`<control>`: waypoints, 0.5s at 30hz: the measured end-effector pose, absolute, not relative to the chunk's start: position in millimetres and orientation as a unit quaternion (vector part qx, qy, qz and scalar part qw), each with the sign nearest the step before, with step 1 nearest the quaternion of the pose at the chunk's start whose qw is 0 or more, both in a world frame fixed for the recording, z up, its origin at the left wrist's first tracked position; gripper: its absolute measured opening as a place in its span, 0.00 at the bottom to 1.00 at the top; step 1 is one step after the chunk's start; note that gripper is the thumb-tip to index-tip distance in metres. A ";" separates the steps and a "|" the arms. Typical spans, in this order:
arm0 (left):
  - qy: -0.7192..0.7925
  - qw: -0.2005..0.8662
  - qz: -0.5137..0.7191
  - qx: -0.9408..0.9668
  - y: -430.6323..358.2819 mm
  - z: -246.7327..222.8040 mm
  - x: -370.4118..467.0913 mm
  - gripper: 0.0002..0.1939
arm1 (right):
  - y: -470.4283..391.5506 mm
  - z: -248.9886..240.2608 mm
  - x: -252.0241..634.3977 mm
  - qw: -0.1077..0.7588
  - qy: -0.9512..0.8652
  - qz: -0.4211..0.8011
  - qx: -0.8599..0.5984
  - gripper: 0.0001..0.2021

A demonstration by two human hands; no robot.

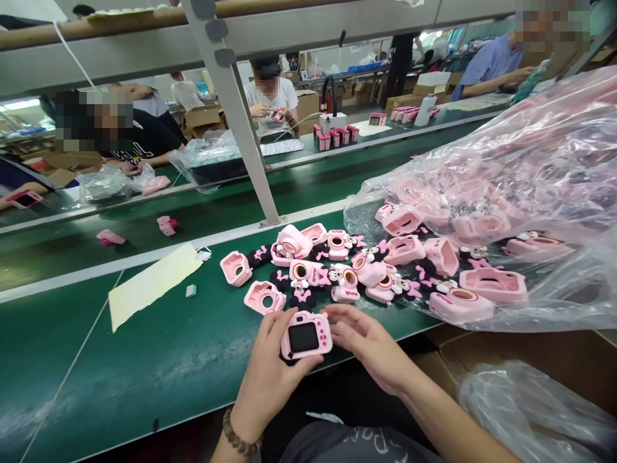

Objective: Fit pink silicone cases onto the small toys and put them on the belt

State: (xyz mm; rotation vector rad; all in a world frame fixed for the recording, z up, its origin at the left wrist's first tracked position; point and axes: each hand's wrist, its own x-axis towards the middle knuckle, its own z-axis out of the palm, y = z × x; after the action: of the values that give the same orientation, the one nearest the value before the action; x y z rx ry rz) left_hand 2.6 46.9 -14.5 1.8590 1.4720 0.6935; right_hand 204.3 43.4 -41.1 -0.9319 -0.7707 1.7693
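A pink toy camera, its black screen and small pink buttons facing up, is between my hands at the belt's near edge. My left hand is closed around its left side, the thumb along the bottom. Fingers of my right hand are bent against its upper right corner; part of that grip is hidden. Just beyond lies a pile of pink camera covers with black mouse ears, bows and ringed lens holes. Two empty pink covers rest at the pile's left.
A clear plastic bag of pink covers spreads over the right side. Left are a yellowish sheet and a small green-white block. A metal post rises beyond the pile. Co-workers sit across the green belt.
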 end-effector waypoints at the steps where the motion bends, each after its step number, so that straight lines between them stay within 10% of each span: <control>1: 0.547 0.327 0.288 0.715 45.7 -13.0 6.8 0.34 | 38.6 -41.6 202.8 0.496 -0.272 0.737 -0.370 0.20; 8: 0.468 0.229 0.387 0.761 48.4 -15.6 22.9 0.37 | 47.2 -18.3 188.3 0.458 -0.261 0.823 -0.211 0.28; 15: 0.706 0.104 0.343 0.610 57.2 -51.3 -42.7 0.24 | 249.1 72.7 219.5 0.440 -0.517 0.493 -0.544 0.28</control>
State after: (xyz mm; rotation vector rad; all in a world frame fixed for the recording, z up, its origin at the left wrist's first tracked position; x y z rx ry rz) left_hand -42.7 57.2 -51.3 1.8002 2.0826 1.0124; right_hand 219.5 249.1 72.7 -1.3499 -1.2848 1.2245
